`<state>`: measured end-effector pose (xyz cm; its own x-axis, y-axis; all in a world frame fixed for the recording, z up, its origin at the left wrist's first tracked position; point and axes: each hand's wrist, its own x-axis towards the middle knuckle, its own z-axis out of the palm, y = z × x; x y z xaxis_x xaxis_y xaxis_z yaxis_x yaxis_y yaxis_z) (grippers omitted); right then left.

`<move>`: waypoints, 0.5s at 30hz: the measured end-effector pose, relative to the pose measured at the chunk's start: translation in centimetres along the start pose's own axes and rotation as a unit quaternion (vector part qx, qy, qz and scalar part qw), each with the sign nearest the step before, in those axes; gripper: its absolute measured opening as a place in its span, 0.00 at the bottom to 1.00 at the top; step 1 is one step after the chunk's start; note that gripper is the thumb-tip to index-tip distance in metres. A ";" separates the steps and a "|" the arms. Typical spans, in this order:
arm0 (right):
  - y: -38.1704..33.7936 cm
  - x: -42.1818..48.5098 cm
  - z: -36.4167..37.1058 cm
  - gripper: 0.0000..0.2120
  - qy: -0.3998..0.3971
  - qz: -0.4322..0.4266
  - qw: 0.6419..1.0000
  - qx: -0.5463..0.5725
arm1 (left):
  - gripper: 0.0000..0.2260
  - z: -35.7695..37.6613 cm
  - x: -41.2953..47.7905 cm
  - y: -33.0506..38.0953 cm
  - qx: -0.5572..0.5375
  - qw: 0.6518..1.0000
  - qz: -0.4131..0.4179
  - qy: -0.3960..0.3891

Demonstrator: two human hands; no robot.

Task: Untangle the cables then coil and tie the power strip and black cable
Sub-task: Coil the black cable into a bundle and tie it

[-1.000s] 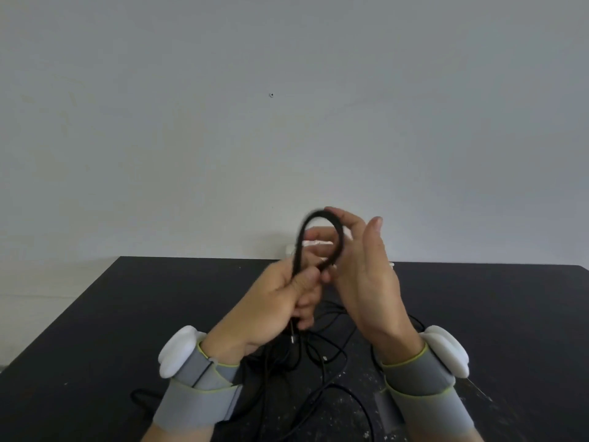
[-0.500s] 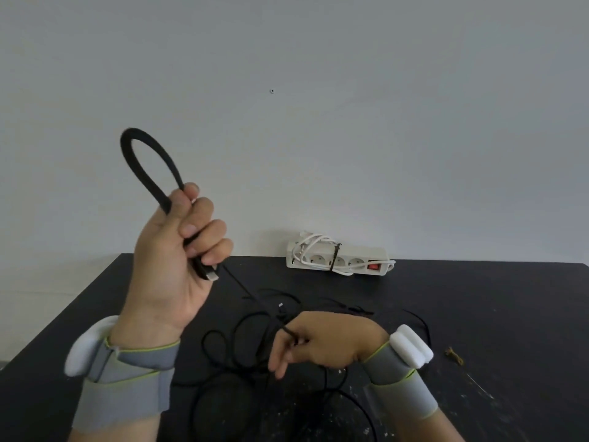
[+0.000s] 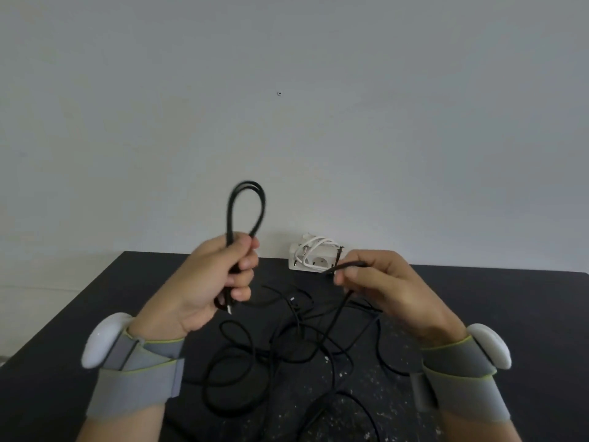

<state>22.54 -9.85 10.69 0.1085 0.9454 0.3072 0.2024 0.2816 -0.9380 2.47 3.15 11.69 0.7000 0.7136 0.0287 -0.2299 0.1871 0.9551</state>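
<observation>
My left hand (image 3: 214, 282) is closed around a coil of the black cable (image 3: 247, 207), whose loop of two turns stands up above the fist; a plug end pokes out below the palm. My right hand (image 3: 379, 282) pinches a further stretch of the same cable between thumb and fingers, and the strand drops from it to a loose tangle on the black table (image 3: 526, 314). The white power strip (image 3: 314, 256) lies at the table's far edge against the wall, its white cord coiled on top and held by a tie; my right hand partly hides it.
Loose black loops sprawl over the table between my forearms. Grey wrist bands with white pods sit on both wrists. A pale wall rises right behind the table's far edge. The table's left edge runs diagonally at the left.
My left hand came down from high on the left to the centre, and the loop now has two turns. My right hand rose from the table and moved right, lifting a strand.
</observation>
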 end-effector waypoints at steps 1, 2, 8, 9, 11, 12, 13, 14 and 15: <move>-0.3 -0.1 0.1 0.08 -0.020 0.004 0.999 0.031 | 0.09 0.3 0.1 -0.4 0.025 0.999 -0.019 -0.008; -0.6 -0.2 0.2 0.12 -0.039 0.003 0.998 0.056 | 0.09 0.7 0.1 -0.8 0.044 0.998 -0.034 -0.016; -1.7 -0.2 1.7 0.13 -0.007 -0.026 0.998 -0.049 | 0.12 3.2 0.1 -2.4 0.147 0.985 -0.077 -0.055; -1.7 -0.2 1.9 0.14 0.008 -0.033 0.997 -0.074 | 0.12 3.6 0.1 -2.6 0.143 0.984 -0.084 -0.064; -1.9 -0.1 2.4 0.15 0.042 -0.054 0.992 -0.107 | 0.16 4.2 0.0 -2.8 0.121 0.985 -0.089 -0.090; -2.0 0.0 2.7 0.15 0.058 -0.066 0.990 -0.109 | 0.20 4.4 0.0 -2.9 0.121 0.984 -0.078 -0.103; -2.0 0.0 2.9 0.14 0.074 -0.078 0.989 -0.104 | 0.23 4.6 0.0 -3.1 0.137 0.983 -0.056 -0.113; -2.1 0.1 3.1 0.14 0.093 -0.088 0.987 -0.096 | 0.24 4.6 0.0 -3.1 0.164 0.979 -0.031 -0.120; -2.1 0.1 3.3 0.12 0.116 -0.096 0.985 -0.083 | 0.21 4.6 0.0 -3.2 0.196 0.973 -0.007 -0.125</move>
<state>18.94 -9.83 12.15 0.2692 0.8089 0.5227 0.3950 0.4022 -0.8259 6.33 -0.61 10.01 0.8550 0.5172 0.0384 0.0220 -0.1102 0.9937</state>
